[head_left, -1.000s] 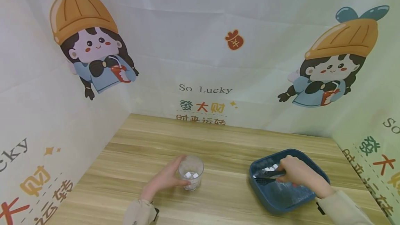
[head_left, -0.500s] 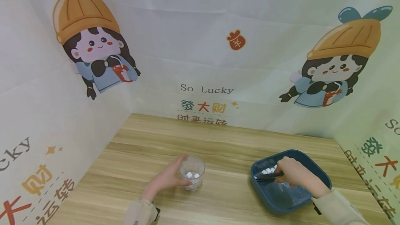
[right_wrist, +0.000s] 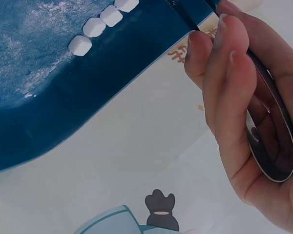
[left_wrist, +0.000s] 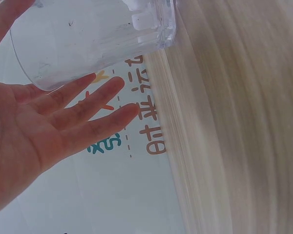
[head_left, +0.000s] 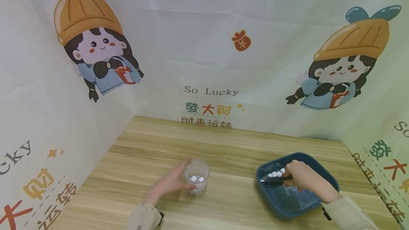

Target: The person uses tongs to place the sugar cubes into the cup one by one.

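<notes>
Apparently partway: white cubes (head_left: 193, 179) inside clear tumbler (head_left: 200, 168), left, held by left hand (head_left: 172, 181); loose cubes (right_wrist: 94, 27) remain in blue tray (head_left: 273, 206), right. Right hand (head_left: 301, 176) grips black tongs (head_left: 282, 179); tip load unclear.

Passage is available over the tabletop (head_left: 231, 166) between the glass (head_left: 197, 174) and the blue basin (head_left: 269, 202). Its walls obstruct lateral entry; the right hand (head_left: 303, 178) partly covers the opening.

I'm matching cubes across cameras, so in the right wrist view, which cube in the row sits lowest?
The leftmost white cube, at the row's lower end in the blue tray; the other three cubes sit higher and farther right.
</notes>
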`<control>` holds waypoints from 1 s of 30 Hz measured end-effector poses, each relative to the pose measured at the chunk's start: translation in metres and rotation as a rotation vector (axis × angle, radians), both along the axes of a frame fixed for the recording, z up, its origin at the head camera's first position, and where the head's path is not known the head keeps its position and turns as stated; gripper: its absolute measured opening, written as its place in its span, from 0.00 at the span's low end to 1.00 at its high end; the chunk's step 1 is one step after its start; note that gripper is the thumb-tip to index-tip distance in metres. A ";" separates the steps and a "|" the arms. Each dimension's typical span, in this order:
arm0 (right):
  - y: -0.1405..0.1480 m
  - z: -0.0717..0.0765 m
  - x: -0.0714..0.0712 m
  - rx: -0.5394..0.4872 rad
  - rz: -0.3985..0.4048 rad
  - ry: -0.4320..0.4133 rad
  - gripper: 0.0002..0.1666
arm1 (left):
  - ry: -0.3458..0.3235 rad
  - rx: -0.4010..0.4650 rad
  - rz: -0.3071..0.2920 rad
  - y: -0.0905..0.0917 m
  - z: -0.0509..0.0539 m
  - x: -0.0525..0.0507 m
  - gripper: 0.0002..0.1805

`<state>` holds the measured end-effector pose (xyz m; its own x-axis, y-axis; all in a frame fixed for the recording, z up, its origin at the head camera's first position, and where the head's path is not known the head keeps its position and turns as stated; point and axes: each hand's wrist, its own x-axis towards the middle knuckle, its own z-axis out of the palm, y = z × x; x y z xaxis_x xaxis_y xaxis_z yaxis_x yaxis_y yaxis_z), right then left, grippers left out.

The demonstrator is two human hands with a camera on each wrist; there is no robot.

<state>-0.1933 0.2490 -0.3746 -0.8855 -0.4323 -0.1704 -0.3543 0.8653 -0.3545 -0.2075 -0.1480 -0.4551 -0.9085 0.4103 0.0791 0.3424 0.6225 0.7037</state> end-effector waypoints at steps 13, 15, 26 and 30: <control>0.011 -0.003 0.004 -0.019 0.031 0.016 0.14 | 0.008 -0.005 -0.004 0.000 0.001 0.000 0.50; 0.013 -0.004 0.006 -0.033 0.044 0.015 0.15 | 0.009 -0.003 -0.007 0.000 0.001 0.000 0.50; 0.028 -0.005 0.011 -0.100 0.134 0.050 0.18 | 0.010 0.005 -0.017 -0.001 0.001 0.000 0.49; 0.035 -0.005 0.014 -0.135 0.132 0.039 0.21 | 0.005 0.005 -0.017 -0.001 0.001 0.000 0.50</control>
<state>-0.1790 0.2842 -0.3794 -0.8243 -0.5619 -0.0691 -0.4775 0.7557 -0.4482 -0.2073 -0.1488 -0.4538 -0.9009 0.4256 0.0857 0.3565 0.6126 0.7054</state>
